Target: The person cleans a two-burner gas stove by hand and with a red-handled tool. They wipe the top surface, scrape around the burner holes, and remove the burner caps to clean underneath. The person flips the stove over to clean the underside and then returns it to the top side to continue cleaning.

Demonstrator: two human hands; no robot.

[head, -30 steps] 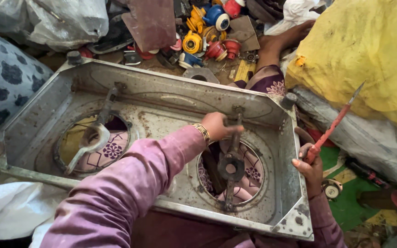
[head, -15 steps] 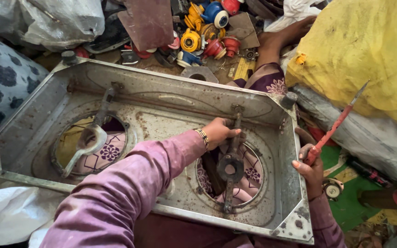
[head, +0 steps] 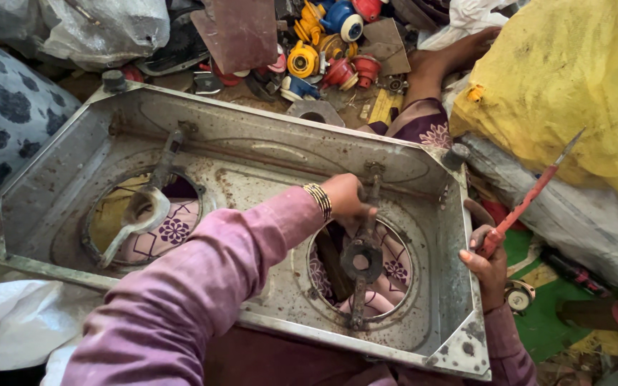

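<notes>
While I am looking down from the head camera, my left hand (head: pixel 343 201) is closing its fingers around the upper arm of the bracket (head: pixel 361 257) that is spanning the right-hand hole of the tray (head: pixel 266 154). My right hand (head: pixel 486 259) is resting against the tray's right edge, near its lower right corner, and is gripping a red screwdriver (head: pixel 531 200) with the tip pointing up and away.

The tray is lying upside down across my lap, with patterned cloth showing through both holes. I am judging it to be stiff sheet metal, fairly light for its bulk, rusty and grimy, with thin rims that could cut; the folded outer edges are looking like the safest hold. The bracket is appearing rigid and heavier, and its arm is giving a firm purchase.

A second bracket (head: pixel 146 207) is crossing the left hole, untouched.

My left fingertips are hidden behind the bracket arm, so I cannot tell whether they are pinching a fastener. The tray's lower edge is partly covered by my sleeve (head: pixel 202 286). Beyond the tray's far edge, a pile of coloured plastic parts (head: pixel 327 46) is too cluttered to sort out.
</notes>
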